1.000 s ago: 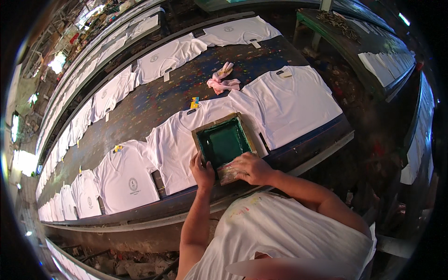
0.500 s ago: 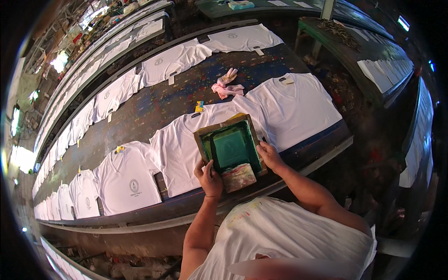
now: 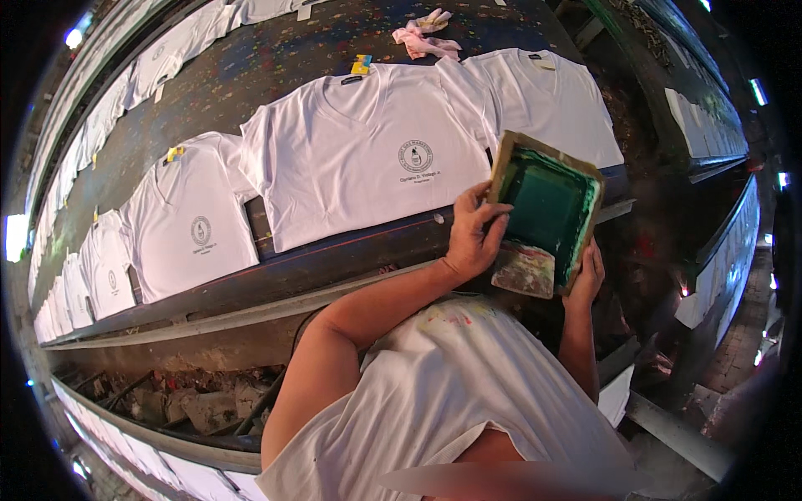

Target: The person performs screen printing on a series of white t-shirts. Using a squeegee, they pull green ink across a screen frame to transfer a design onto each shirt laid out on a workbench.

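My left hand [image 3: 475, 230] grips the left side of a small wooden screen frame [image 3: 545, 204] with a dark green mesh, and my right hand [image 3: 585, 269] holds its right side. A paint-stained flat squeegee [image 3: 523, 273] rests at the frame's lower end, beside my left fingers. The frame is raised and tilted, in front of a white V-neck T-shirt [image 3: 551, 92]. Just left of it, another white T-shirt [image 3: 351, 179] lies flat with a black round emblem [image 3: 415, 159] on its chest. A similarly printed shirt [image 3: 188, 234] lies further left.
The long dark, paint-speckled table [image 3: 209, 83] carries two rows of white shirts. Crumpled pink cloth [image 3: 424, 37] lies behind the nearer row. Another long table [image 3: 647, 58] stands at the right with more white pieces [image 3: 700, 125]. A metal rail [image 3: 192, 309] runs along the near table edge.
The screen frame has been lifted and carried right, uncovering the emblem on the middle shirt. My right hand moved from the squeegee to the frame's side. The view has shifted.
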